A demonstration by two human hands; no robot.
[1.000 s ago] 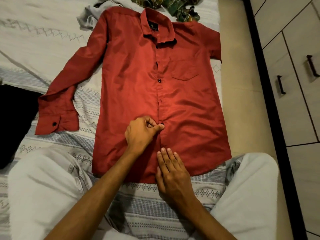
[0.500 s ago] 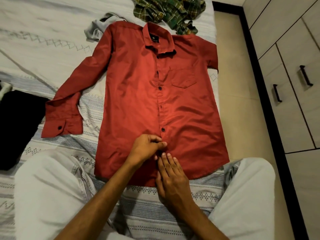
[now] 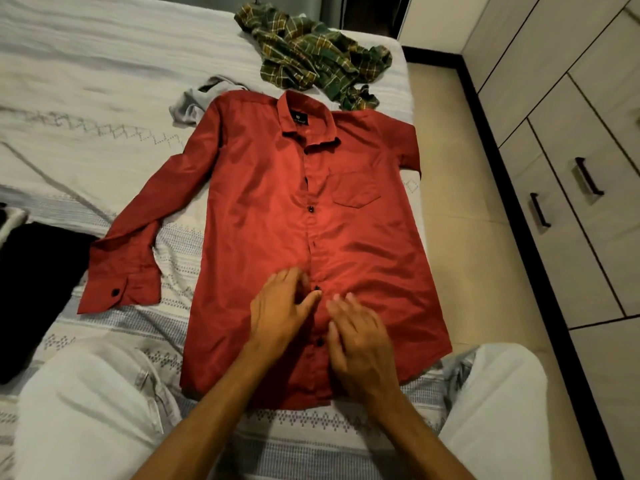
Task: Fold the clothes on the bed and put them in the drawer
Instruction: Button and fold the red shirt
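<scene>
The red shirt [image 3: 277,216] lies face up and spread flat on the bed [image 3: 86,98], collar toward 12 o'clock and hem toward 6 o'clock, its buttoned placket running down the middle. 1 long sleeve stretches out toward 8 o'clock, the cuff resting on the patterned bedsheet; the other sleeve, at 2 o'clock, hangs over the bed's edge. Both hands rest on the lower front of the shirt, on either side of the placket. The left hand [image 3: 277,313] lies at about 9 o'clock of the lower buttons, fingers loosely spread and blurred, thumb pointing toward a button; it pinches nothing. The right hand [image 3: 356,337] lies flat at 3 o'clock of the placket, fingers straight and slightly apart, also blurred. A crumpled green plaid shirt [image 3: 311,60] sits at 12 o'clock just beyond the collar, and a grey garment [image 3: 194,102] peeks out at 11 o'clock by the shoulder. A black cloth [image 3: 31,289] lies at 9 o'clock. The drawers [image 3: 568,202] with dark handles stand shut at 3 o'clock, across a strip of floor.
</scene>
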